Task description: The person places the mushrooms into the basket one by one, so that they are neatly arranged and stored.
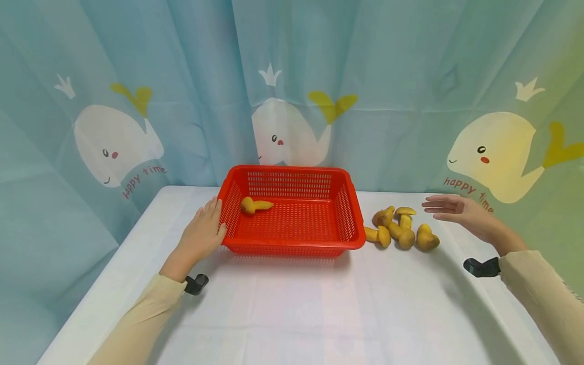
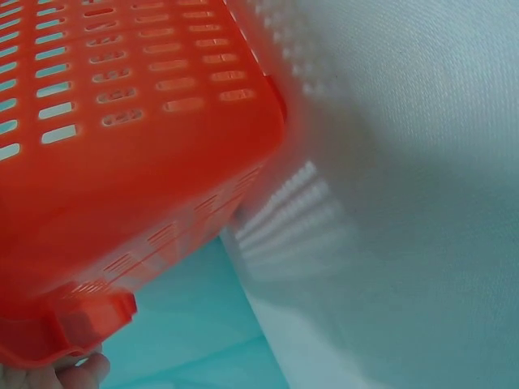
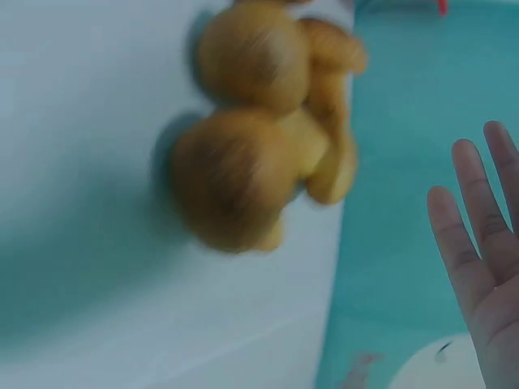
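Note:
My left hand (image 1: 203, 230) rests against the left rim of a red plastic basket (image 1: 292, 245), its fingers fairly straight. In the left wrist view, fingertips (image 2: 81, 373) show beside the rim corner of the basket (image 2: 138, 186). One yellow-brown mushroom (image 1: 248, 206) lies inside the basket near its left wall. My right hand (image 1: 461, 214) is raised to the right of several similar mushrooms (image 1: 405, 238), holding nothing. In the right wrist view its fingers (image 3: 478, 211) are extended and apart from the clustered mushrooms (image 3: 235, 178).
A white cloth (image 1: 292, 309) covers the table beneath the basket and the loose mushrooms. Behind the table hangs a blue-green curtain (image 1: 392, 142) printed with whales. Some mushrooms lie close to the basket's right side and partly overlap one another.

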Motion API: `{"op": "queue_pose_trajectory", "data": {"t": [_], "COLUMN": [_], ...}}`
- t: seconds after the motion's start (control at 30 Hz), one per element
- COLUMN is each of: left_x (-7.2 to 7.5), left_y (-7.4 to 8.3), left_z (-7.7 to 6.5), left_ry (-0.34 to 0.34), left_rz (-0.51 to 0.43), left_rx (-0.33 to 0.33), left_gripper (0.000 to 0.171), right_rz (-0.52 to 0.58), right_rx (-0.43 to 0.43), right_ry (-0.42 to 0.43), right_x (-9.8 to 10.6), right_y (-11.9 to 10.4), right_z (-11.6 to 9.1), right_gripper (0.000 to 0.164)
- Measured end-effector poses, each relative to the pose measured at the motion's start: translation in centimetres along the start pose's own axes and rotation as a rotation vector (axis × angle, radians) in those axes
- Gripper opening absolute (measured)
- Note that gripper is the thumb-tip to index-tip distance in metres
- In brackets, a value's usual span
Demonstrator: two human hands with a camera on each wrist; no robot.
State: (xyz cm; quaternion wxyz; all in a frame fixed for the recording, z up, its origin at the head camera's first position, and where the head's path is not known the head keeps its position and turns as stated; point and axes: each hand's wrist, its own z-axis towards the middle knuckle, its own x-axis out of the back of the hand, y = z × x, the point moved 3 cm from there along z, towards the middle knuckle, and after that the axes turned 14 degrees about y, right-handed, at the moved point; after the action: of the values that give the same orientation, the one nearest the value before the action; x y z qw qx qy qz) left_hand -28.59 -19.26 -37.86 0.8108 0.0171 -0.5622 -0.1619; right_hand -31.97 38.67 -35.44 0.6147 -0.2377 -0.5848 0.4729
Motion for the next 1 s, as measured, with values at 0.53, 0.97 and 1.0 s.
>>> {"op": "queue_pose_trajectory", "data": {"t": [0.53, 0.97, 1.0], "left_x": [0.0, -0.2, -0.2], "left_y": [-0.2, 0.0, 0.0], "left_z": [-0.1, -0.3, -0.3], "left_ry": [0.018, 0.048, 0.048], "left_rz": [-0.004, -0.006, -0.005], "left_rx": [-0.006, -0.017, -0.017], "left_gripper": [0.063, 0.062, 0.063], "right_rz": [-0.064, -0.175, -0.177], "right_rx": [-0.198, -0.242, -0.243], "right_ry": [0.052, 0.049, 0.044], "right_x": [0.4, -0.3, -0.3], "right_y": [7.5, 9.6, 9.6], "right_z": [0.3, 1.0, 1.0], "right_gripper": [0.047, 0.051, 0.051]}}
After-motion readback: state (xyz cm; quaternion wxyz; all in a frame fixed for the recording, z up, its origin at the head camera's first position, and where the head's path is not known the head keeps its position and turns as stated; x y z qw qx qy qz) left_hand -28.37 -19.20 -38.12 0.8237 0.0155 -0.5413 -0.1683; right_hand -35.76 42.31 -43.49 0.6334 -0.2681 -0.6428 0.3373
